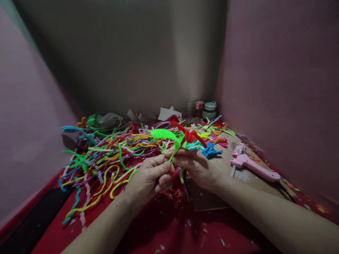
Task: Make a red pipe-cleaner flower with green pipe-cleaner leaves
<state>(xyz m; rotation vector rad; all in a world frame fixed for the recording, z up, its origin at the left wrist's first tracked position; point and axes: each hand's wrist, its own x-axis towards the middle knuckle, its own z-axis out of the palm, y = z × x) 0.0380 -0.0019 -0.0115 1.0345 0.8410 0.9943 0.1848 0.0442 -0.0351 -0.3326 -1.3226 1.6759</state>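
Note:
In front of me, my left hand [150, 176] and my right hand [197, 167] meet with their fingertips pinched together. Between them they grip the stem of a pipe-cleaner flower. A bright green leaf [165, 134] curves up and left above my left fingers. Red petals [190, 137] with a pale tuft at the centre stick out above my right hand. The lower stem is mostly hidden by my fingers. Just behind my right hand lies a blue pipe-cleaner piece [211, 151].
A large heap of coloured pipe cleaners [106, 155] spreads over the red cloth [148, 229] to the left. On a board [212, 197] at right rests a pink glue gun [254, 165] with a cord. A lidded jar [210, 110] and white paper [169, 114] stand at the back wall.

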